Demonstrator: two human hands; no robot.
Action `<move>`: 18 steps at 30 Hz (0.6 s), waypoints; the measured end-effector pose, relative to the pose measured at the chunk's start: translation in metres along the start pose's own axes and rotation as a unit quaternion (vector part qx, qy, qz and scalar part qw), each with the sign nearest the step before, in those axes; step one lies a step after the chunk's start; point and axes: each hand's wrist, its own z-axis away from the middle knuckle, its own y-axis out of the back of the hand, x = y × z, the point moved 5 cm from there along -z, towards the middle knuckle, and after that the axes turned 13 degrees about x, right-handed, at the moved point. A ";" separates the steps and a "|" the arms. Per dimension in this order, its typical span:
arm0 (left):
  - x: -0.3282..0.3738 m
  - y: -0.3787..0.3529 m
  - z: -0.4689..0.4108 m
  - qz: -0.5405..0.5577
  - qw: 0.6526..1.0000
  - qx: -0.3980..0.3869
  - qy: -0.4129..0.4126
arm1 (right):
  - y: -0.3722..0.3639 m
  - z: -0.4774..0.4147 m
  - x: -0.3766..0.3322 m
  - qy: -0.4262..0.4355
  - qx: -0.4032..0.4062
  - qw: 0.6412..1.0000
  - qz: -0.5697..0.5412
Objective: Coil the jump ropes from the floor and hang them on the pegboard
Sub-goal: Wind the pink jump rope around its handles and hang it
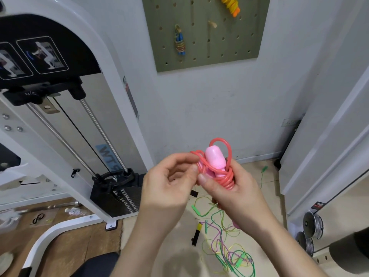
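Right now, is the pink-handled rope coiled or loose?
Coiled: the red cord wraps several turns around the pink handles in the right hand; the left hand pinches a strand.

Light is falling bright, soft and even, seemingly from above; no hard glare. Well below the pegboard, left hand and right hand are rendering sharp, and the pink jump rope is catching small glossy highlights. Farther below, a faint diffuse shadow is lying on the floor. Left of the pegboard, the weight machine is bowing and smearing toward the edge. Right of the pegboard, the white panel is leaning.
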 end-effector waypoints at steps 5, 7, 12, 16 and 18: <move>-0.003 -0.001 -0.021 -0.112 0.979 -0.120 0.123 | 0.009 0.001 -0.003 0.078 0.021 0.973 0.215; -0.003 0.000 -0.028 -0.151 0.970 -0.157 0.112 | 0.013 0.000 -0.006 0.110 0.014 0.951 0.290; -0.008 -0.004 -0.044 -0.347 0.923 -0.164 -0.018 | 0.011 -0.003 -0.009 0.122 -0.047 0.919 0.372; -0.022 -0.013 -0.033 -0.251 0.899 -0.342 0.114 | 0.016 -0.010 0.004 0.116 -0.096 0.919 0.365; -0.020 -0.012 -0.030 -0.239 0.895 -0.358 0.115 | 0.015 -0.014 0.010 0.076 -0.151 0.949 0.264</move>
